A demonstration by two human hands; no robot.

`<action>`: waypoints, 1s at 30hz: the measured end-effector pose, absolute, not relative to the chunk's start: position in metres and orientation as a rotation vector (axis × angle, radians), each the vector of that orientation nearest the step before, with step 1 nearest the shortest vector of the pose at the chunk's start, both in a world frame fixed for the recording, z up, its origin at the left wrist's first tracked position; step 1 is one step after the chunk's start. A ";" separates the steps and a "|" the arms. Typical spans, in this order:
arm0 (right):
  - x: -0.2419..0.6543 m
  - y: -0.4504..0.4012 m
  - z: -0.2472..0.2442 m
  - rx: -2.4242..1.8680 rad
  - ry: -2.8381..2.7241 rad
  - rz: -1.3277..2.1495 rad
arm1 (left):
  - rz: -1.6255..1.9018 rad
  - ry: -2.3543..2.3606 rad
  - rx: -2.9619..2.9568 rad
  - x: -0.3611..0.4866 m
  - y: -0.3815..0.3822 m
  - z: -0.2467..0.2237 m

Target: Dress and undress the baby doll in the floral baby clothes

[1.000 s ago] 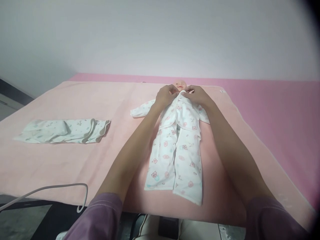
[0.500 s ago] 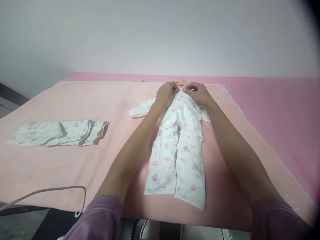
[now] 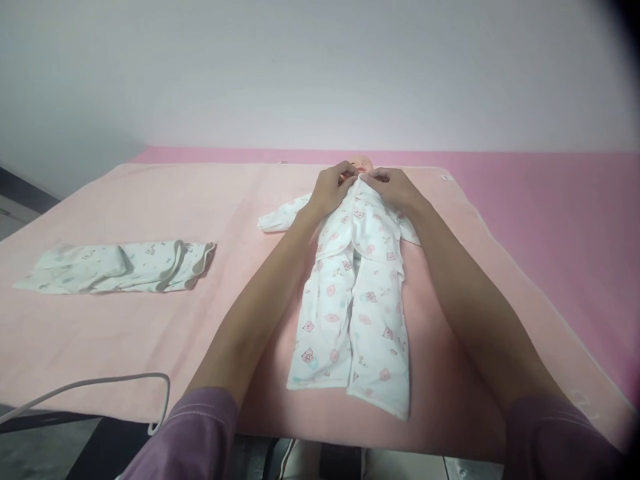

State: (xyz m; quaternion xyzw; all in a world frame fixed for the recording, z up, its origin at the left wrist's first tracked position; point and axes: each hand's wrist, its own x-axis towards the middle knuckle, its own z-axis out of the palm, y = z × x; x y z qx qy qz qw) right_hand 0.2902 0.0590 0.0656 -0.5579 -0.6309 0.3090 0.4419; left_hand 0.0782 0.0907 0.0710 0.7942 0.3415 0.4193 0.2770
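left hand [image 3: 333, 187] and right hand [image 3: 394, 187] pinching soft printed cotton top [image 3: 367, 220], smooth-headed doll [image 3: 361, 162], flat trousers [image 3: 353, 320]

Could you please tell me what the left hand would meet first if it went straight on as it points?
Probably the jacket collar, right at the fingertips of the left hand, with the right hand just beyond; depth there is hard to judge.

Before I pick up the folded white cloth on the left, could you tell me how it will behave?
The folded cloth is probably floppy, since its edges curl in soft waves. It looks light, being thin fabric. Rolling seems unlikely, as it lies flat on the pink sheet, but its loose folds may open.
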 end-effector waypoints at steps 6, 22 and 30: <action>0.286 0.057 0.067 -1.399 -1.578 0.742 | 1.087 0.967 2.034 0.077 0.088 0.074; 0.298 0.056 0.073 -1.375 -1.503 0.977 | 1.133 1.137 1.847 0.090 0.094 0.064; 0.293 0.053 0.071 -1.380 -1.578 0.863 | 1.032 1.085 1.867 0.083 0.088 0.073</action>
